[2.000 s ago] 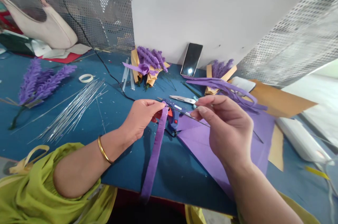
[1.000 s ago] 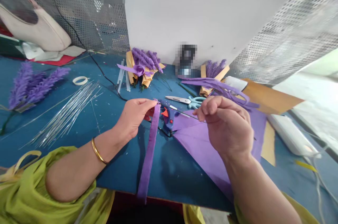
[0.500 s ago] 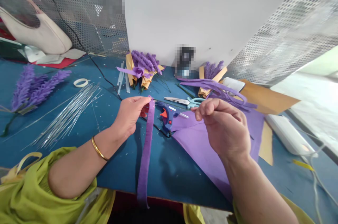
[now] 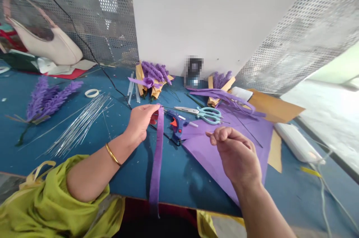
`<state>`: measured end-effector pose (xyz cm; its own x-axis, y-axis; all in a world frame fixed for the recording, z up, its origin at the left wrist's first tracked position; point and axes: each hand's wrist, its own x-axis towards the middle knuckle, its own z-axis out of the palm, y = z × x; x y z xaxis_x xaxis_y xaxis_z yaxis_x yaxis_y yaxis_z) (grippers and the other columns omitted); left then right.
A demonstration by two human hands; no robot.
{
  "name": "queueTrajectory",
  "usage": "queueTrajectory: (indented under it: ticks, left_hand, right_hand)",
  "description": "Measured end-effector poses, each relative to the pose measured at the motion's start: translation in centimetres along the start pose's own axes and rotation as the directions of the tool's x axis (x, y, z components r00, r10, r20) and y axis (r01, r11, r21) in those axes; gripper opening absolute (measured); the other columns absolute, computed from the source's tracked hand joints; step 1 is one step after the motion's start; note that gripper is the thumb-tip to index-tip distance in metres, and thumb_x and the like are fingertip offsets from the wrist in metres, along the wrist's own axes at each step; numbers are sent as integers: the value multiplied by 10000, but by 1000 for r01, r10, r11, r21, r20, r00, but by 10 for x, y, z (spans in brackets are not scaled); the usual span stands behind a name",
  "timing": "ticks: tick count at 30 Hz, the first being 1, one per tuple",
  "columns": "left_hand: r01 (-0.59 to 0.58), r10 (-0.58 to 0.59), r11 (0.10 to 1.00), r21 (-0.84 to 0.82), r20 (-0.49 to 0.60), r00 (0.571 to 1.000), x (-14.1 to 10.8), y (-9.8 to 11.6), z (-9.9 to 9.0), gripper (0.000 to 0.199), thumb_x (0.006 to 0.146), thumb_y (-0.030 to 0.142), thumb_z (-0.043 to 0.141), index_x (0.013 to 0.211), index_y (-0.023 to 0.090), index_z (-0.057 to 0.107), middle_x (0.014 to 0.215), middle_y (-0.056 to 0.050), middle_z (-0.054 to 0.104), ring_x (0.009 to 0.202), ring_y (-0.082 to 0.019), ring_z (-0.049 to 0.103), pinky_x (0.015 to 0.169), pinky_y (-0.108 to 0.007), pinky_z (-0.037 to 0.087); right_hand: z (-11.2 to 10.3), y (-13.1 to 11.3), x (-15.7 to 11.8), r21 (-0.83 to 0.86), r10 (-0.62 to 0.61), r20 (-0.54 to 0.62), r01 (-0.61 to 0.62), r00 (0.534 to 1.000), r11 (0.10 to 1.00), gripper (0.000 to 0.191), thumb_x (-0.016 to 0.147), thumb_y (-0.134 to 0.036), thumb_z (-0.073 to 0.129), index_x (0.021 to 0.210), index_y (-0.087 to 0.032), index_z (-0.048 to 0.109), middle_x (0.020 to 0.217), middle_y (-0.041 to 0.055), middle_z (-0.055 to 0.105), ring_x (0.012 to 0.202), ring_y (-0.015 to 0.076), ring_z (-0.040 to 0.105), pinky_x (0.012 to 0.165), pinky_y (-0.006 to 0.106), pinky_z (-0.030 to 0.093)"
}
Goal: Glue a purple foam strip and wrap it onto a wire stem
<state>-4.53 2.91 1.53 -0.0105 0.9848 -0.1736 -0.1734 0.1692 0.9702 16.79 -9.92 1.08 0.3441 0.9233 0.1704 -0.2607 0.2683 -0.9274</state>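
My left hand (image 4: pixel 140 121) pinches the top end of a purple strip (image 4: pixel 157 159), which hangs down over the table's front edge. To its right, my right hand (image 4: pixel 237 152) is closed, thumb against fingers, above a purple sheet (image 4: pixel 218 170); what it holds is too small to make out. A blue glue gun (image 4: pixel 178 125) lies between the hands. Behind it are scissors (image 4: pixel 209 114) with light blue handles. A thin dark wire (image 4: pixel 249 131) lies across the sheet.
Silvery wires (image 4: pixel 81 126), a tape ring (image 4: pixel 92 93) and purple flower stems (image 4: pixel 47 98) lie left. Wrapped purple bouquets (image 4: pixel 154 77) stand at the back. A white device (image 4: pixel 298 142) with cables and brown paper (image 4: pixel 272 105) are at right.
My right hand has moved slightly left and down, uncovering the scissors' handles. My left hand still pinches the strip. The view has shifted a little.
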Motion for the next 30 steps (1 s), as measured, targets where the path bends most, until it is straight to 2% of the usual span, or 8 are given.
queueTrajectory:
  ticks: [4,12,19,22,27,30]
  left_hand:
    - [4,-4,1000,-18,-12,1000,1,1,0,248,600,353,794,682,128,730,614,-33,674,552,-130,583,500,-239,403]
    - [-14,12,998,-60,-28,1000,1,5,0,244,577,329,805,697,136,717,603,-17,677,518,-120,594,470,-225,390]
    - [-16,15,997,-72,-6,1000,0,5,0,242,589,323,800,723,134,730,611,-12,681,526,-117,601,467,-219,406]
    - [-11,12,998,-68,13,1000,-1,5,0,252,582,332,808,715,134,726,604,-10,677,519,-115,599,467,-219,405]
    - [9,-6,999,-41,59,998,-2,2,1,256,578,340,811,704,135,726,603,-6,673,506,-112,588,461,-221,394]
    - [15,-15,1000,0,83,996,-2,0,1,246,590,347,798,702,143,721,631,-10,688,510,-113,591,466,-226,393]
  right_hand:
    - [-5,8,-18,77,105,-69,-100,992,992,41,665,-170,683,646,-194,657,688,-7,556,656,137,560,990,425,462]
    - [-7,13,-39,209,179,-91,-157,980,965,122,629,-147,732,663,-203,628,721,-28,533,662,129,554,1044,430,426]
    - [8,11,-46,176,117,-84,-101,990,979,129,718,-217,807,785,-196,698,781,-5,613,696,126,583,1086,452,430]
    - [12,12,-47,170,102,-97,-84,990,982,105,738,-220,802,780,-195,709,756,-7,618,694,122,582,1082,431,439]
    - [14,19,-47,150,124,-127,-104,984,983,91,741,-203,786,805,-202,722,811,2,658,705,124,594,990,382,485]
    - [12,21,-46,90,119,-96,-110,988,990,46,762,-190,744,799,-201,719,778,2,658,708,134,597,929,357,487]
